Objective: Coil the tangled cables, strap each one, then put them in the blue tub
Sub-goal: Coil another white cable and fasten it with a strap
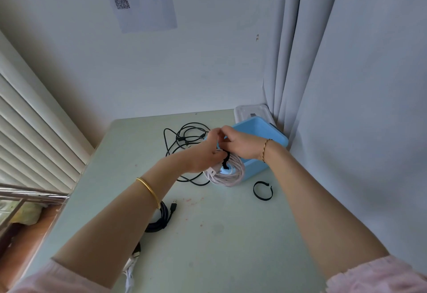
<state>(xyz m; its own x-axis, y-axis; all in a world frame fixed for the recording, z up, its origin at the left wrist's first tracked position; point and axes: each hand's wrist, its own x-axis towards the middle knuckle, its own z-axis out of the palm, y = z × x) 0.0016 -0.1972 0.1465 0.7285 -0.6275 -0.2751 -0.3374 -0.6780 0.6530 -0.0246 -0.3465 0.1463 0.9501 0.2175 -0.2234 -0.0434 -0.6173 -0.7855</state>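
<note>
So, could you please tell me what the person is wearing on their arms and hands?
Both forearms are bare. The left sleeve and right sleeve are fuzzy and pale pink, and end near the elbows. The left hand has a plain gold bangle on its wrist. The right hand has a thin twisted cord bracelet, gold and dark. No gloves are worn.

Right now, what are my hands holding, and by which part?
Both hold the pale pink coiled cable: the left hand grips the coil's upper left side, the right hand seems to pinch the black strap wrapped round its top.
</note>
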